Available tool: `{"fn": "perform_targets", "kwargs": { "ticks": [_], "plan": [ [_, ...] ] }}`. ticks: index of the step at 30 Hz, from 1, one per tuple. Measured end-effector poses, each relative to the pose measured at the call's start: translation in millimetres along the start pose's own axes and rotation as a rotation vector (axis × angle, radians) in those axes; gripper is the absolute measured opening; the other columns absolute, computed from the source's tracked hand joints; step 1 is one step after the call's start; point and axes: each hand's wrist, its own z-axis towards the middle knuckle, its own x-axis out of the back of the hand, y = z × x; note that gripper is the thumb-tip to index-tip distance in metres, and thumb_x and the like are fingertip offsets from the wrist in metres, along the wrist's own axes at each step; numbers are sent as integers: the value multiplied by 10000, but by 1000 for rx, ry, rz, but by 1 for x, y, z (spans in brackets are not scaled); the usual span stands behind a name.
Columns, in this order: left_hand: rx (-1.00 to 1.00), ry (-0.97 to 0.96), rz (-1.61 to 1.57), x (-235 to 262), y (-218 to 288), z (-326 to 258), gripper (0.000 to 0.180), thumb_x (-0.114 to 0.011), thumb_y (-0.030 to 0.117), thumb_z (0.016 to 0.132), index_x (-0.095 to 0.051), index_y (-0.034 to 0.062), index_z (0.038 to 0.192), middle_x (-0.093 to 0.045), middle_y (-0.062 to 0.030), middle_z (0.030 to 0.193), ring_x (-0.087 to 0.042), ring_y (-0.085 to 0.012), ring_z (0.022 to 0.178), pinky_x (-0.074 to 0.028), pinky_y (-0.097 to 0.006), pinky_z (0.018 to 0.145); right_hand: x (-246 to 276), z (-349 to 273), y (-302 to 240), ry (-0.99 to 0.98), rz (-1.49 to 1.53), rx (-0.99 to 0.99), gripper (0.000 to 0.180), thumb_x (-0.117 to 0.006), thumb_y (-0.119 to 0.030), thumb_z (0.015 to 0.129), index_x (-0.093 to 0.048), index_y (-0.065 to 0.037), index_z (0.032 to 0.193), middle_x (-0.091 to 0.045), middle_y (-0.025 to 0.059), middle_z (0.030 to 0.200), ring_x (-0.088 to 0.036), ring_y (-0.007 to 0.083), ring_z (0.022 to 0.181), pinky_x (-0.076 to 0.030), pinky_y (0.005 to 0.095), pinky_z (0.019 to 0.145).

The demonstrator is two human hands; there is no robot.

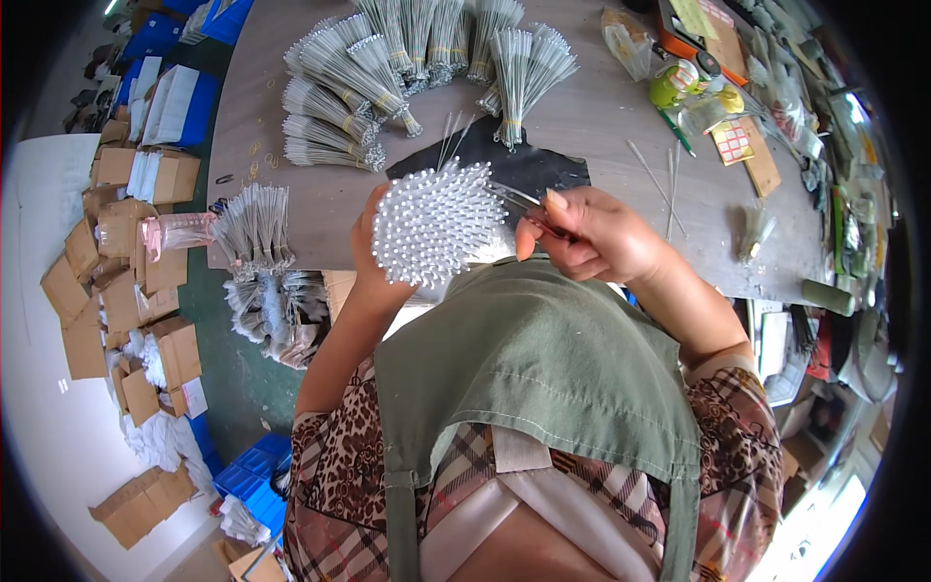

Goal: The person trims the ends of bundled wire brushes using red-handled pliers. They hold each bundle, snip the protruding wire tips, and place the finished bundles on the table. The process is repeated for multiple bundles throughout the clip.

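Observation:
My left hand point(368, 241) is wrapped round a thick bundle of thin wire rods point(436, 223), whose round whitish tips face up toward me. The bundle hides most of that hand's fingers. In my right hand point(603, 238) a pair of metal tweezers point(519, 197) is pinched, its points at the right edge of the tips. I cannot tell whether the points grip a single rod. Below the bundle a black mat point(558, 167) lies on the grey table point(320, 218). A few loose rods point(452, 136) stick out just beyond the bundle.
Banded rod bundles point(335, 78) fan across the far table, with another group point(254, 228) at the left edge. To the right lie single rods point(661, 184), a green pen point(677, 134), a tape roll point(674, 84) and an orange tray point(679, 39). Cardboard boxes point(126, 233) pile up at left.

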Motion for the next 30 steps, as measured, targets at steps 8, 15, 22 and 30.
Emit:
{"fn": "perform_targets", "kwargs": {
  "ticks": [8,15,22,30],
  "plan": [
    [-23,132,-97,5,-3,-5,525,-763,81,622,-494,-17,1063,-630,-109,972,-613,-164,871,-488,-299,790,3,-14,-23,209,-533,367,512,-419,-427,915,-575,59,882,-411,-8,513,-355,76,445,-287,226,439],
    [-62,211,43,10,-5,-3,457,-767,103,586,-540,22,974,-610,-99,880,-609,-208,786,-479,-301,706,-8,-5,-16,173,-1013,314,373,-467,-312,917,-619,26,875,-552,104,675,-518,191,621,-412,302,585],
    [-15,243,-213,15,21,4,417,-712,87,599,-532,18,968,-607,-114,883,-587,-251,781,-461,-319,699,-7,-1,-18,151,-1032,301,370,-473,-299,917,-588,49,870,-559,124,673,-523,195,609,-416,306,580],
    [69,141,-257,16,19,3,382,-716,82,613,-543,25,949,-616,-107,872,-605,-236,758,-473,-308,676,-3,0,-17,103,-1077,363,362,-477,-297,913,-567,52,881,-588,136,687,-560,209,625,-428,311,573]
  ]
}}
